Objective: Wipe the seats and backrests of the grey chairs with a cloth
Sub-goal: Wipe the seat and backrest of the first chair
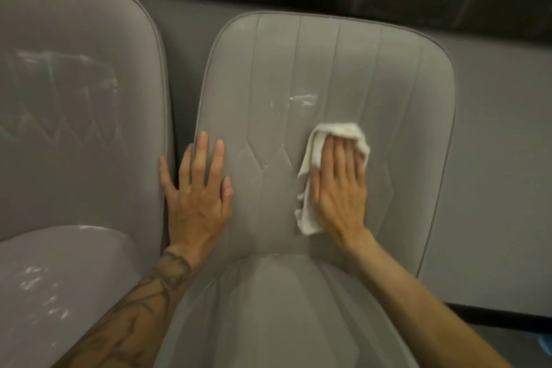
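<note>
1. Wiping is under way on the middle grey padded chair (283, 308): the right hand (340, 185) lies flat, fingers straight, pressing the crumpled white cloth (309, 218) against the lower part of its backrest (328, 63)
2. The left hand (197, 197), spread open, rests on the same backrest's left edge, holding nothing
3. White smears (301, 98) show just above the cloth, so I judge this backrest unfinished
4. The left grey chair (74, 24) carries white streaks (38, 281) on backrest and seat and probably waits for wiping
5. No container is visible
</note>
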Demonstrator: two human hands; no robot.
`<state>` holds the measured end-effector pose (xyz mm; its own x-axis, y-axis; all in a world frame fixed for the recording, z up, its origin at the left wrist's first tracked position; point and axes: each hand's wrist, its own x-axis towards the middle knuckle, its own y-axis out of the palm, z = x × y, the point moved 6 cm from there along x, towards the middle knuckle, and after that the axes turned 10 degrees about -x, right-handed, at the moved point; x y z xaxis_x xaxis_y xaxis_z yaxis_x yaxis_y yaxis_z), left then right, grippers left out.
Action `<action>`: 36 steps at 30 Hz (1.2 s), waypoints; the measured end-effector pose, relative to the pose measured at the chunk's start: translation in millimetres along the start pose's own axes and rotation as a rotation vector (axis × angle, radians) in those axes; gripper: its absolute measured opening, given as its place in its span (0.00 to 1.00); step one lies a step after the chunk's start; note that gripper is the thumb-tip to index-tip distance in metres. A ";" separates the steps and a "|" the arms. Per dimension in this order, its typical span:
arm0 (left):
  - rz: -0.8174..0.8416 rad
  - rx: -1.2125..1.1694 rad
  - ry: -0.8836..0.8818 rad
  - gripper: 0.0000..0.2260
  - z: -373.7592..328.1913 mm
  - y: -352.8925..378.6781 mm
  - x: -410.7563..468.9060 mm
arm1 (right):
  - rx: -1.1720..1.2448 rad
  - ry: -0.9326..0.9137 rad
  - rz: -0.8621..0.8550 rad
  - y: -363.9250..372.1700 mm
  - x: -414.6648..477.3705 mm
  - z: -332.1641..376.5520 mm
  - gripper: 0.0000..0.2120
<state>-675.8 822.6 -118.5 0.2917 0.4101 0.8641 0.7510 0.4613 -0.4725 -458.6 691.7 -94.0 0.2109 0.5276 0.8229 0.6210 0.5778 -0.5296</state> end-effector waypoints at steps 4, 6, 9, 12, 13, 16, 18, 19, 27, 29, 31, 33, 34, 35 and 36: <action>-0.016 0.001 0.006 0.28 2.9 2.2 -0.3 | 0.078 0.230 -0.141 -16.0 69.6 -18.7 0.31; -0.028 0.003 0.014 0.28 2.7 4.3 -0.8 | 0.081 0.184 -0.102 -7.1 40.8 -3.0 0.31; -0.033 0.009 0.012 0.28 4.4 5.5 -0.5 | 0.063 0.053 0.050 5.8 -33.1 20.7 0.33; -0.029 0.005 0.004 0.28 4.1 5.8 -2.6 | 0.027 -0.049 0.081 2.0 -30.5 14.3 0.32; -0.028 0.008 0.003 0.28 3.0 5.1 -2.1 | 0.019 -0.059 0.056 -2.7 -11.9 8.3 0.31; -0.009 0.010 -0.008 0.28 2.3 4.1 -1.8 | 0.052 0.083 -0.089 -20.2 58.3 -16.7 0.31; -0.001 0.008 -0.006 0.28 2.1 3.3 -2.0 | 0.107 0.187 -0.133 -22.3 72.3 -18.2 0.31; -0.005 0.011 -0.005 0.28 2.4 3.5 -1.7 | 0.119 0.189 -0.133 -18.8 63.1 -10.2 0.31; -0.011 0.006 0.002 0.28 0.9 2.8 -1.5 | 0.034 -0.068 0.004 -0.4 -1.0 8.5 0.31; -0.010 0.025 0.007 0.28 0.5 2.6 -0.5 | 0.040 -0.012 -0.095 -15.4 52.2 -11.6 0.30; -0.004 0.013 -0.002 0.28 1.0 2.7 -0.6 | 0.132 0.169 -0.187 -30.8 102.0 -23.9 0.30; 0.004 0.006 0.004 0.28 1.9 3.4 -1.3 | 0.161 0.280 -0.220 -36.6 116.7 -10.4 0.29; 0.006 0.005 0.008 0.28 1.8 3.5 -1.4 | 0.157 0.228 -0.202 -33.4 106.7 5.8 0.29; 0.003 0.002 0.008 0.28 2.1 3.2 -1.3 | 0.159 0.112 -0.151 -27.2 86.0 26.2 0.30; 0.002 -0.001 0.007 0.28 2.6 3.2 -0.4 | 0.147 -0.028 -0.090 -21.5 59.3 44.9 0.30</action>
<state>-675.1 826.0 -120.9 0.2973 0.4055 0.8644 0.7509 0.4598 -0.4740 -493.4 738.5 -42.9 0.1370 0.4853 0.8635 0.5194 0.7071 -0.4798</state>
